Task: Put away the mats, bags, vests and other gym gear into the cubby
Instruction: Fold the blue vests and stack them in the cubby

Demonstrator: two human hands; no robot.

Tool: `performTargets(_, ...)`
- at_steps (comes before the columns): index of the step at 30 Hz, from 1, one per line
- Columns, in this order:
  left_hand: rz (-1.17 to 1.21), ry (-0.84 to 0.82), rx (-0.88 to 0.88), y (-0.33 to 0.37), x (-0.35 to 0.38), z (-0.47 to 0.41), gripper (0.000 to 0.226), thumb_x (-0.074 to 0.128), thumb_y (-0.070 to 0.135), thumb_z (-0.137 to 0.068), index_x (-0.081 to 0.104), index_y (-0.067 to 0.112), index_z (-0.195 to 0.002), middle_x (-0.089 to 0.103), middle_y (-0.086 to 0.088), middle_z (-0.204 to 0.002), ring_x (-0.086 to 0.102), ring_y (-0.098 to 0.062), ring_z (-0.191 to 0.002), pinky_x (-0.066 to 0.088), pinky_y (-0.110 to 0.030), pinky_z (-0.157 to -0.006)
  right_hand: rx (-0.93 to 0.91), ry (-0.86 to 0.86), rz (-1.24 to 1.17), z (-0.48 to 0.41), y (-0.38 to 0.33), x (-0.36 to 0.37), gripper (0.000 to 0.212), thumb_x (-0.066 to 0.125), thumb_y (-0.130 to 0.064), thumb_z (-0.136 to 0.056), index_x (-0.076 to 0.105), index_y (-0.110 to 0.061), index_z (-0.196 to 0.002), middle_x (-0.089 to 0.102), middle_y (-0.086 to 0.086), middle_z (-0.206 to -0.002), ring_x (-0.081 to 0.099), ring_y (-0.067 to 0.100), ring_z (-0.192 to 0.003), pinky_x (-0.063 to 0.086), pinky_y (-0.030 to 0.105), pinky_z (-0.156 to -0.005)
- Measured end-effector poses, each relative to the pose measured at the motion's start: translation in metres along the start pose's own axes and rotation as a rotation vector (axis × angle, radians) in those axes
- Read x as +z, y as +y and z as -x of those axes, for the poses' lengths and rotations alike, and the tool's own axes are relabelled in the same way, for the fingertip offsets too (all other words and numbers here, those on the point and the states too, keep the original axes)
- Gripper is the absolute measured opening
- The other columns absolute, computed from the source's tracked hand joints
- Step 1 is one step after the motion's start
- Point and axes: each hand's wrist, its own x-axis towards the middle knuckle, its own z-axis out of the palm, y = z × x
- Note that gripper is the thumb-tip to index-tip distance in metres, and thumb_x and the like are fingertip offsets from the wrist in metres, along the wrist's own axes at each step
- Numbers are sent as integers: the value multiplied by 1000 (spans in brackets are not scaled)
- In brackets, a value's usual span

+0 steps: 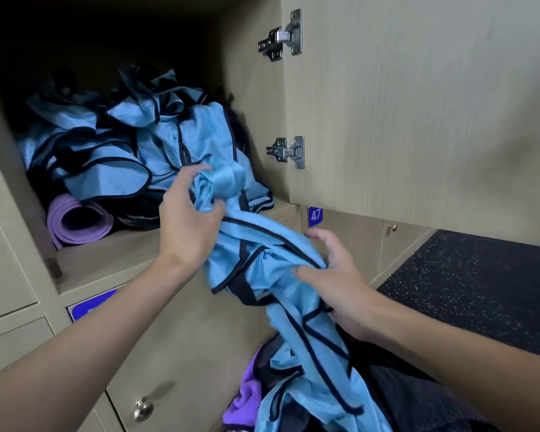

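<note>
A bundle of light blue vests with dark trim (262,254) stretches from the cubby's front edge down to the bottom of the view. My left hand (187,213) grips its upper end at the cubby opening. My right hand (334,275) holds the bundle's middle from the right, fingers curled into the fabric. Inside the open cubby (113,260) lies a heap of more blue vests (131,141). A rolled purple mat (75,219) lies under that heap at the front left, with dark gear beside it.
The cubby's door (418,104) stands open on the right, with two metal hinges. Closed locker doors with knobs (144,406) sit below. A purple cloth (247,397) and dark items lie at the bottom. A dark speckled floor (480,282) spreads to the right.
</note>
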Motion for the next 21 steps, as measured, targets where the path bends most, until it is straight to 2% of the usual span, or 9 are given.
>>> performTargets(3,-202,-143,52,-11,6,10,48,69,3,-85,57,30,-123,61,3,-117,56,-9,-103,39,-14,-87,-42,42,-166,-4,-19,-4,55,61,12,-85,54,-27,-123,69,11,-104,72,23,-80,61,39,-72)
performTargets(5,-244,-232,73,-7,13,16,48,69,6,-85,57,30,-124,60,0,-117,54,-10,-103,34,-14,-87,-91,61,-188,-6,-30,-3,49,58,12,-86,57,-24,-119,68,11,-106,71,23,-85,60,38,-74)
performTargets(9,-105,-409,35,11,26,25,50,64,16,-87,53,33,-133,57,-1,-120,57,-13,-104,44,-27,-95,-119,49,-247,-7,-40,2,31,57,-1,-86,59,-13,-115,69,13,-108,68,31,-101,56,45,-87)
performTargets(12,82,-504,-144,26,29,27,58,61,51,-83,50,38,-138,51,10,-133,52,0,-113,40,-20,-98,-62,-31,-303,-7,-44,2,44,56,-30,-81,60,-8,-119,64,20,-123,65,34,-111,51,54,-98)
performTargets(14,100,-511,-164,32,30,28,73,63,71,-72,50,39,-136,51,14,-135,51,0,-120,41,-20,-101,-14,-159,-329,-6,-48,0,45,44,-34,-91,62,-8,-123,67,18,-123,65,33,-113,49,54,-101)
performTargets(15,107,-490,-156,33,31,29,77,69,73,-69,50,37,-135,54,12,-132,54,0,-117,44,-17,-99,8,-219,-341,-5,-49,-2,44,38,-33,-97,63,-9,-124,69,15,-121,66,30,-113,49,51,-102)
performTargets(16,124,-454,-156,33,32,29,75,73,67,-70,52,33,-133,58,9,-129,59,0,-112,47,-15,-95,18,-267,-344,-4,-49,-3,43,33,-30,-101,63,-10,-125,70,12,-121,66,28,-113,48,49,-102)
performTargets(19,172,-318,-152,33,33,29,55,81,29,-77,55,24,-125,67,2,-112,67,-2,-93,54,-20,-84,15,-369,-322,-1,-51,-4,39,34,-17,-99,63,-7,-124,70,14,-119,67,28,-110,50,47,-101)
performTargets(21,203,-253,-128,33,32,29,50,81,12,-76,57,19,-120,69,6,-99,66,4,-79,51,-13,-74,-9,-379,-303,-1,-51,-4,38,38,-5,-94,61,-5,-125,68,19,-120,66,33,-111,50,51,-100)
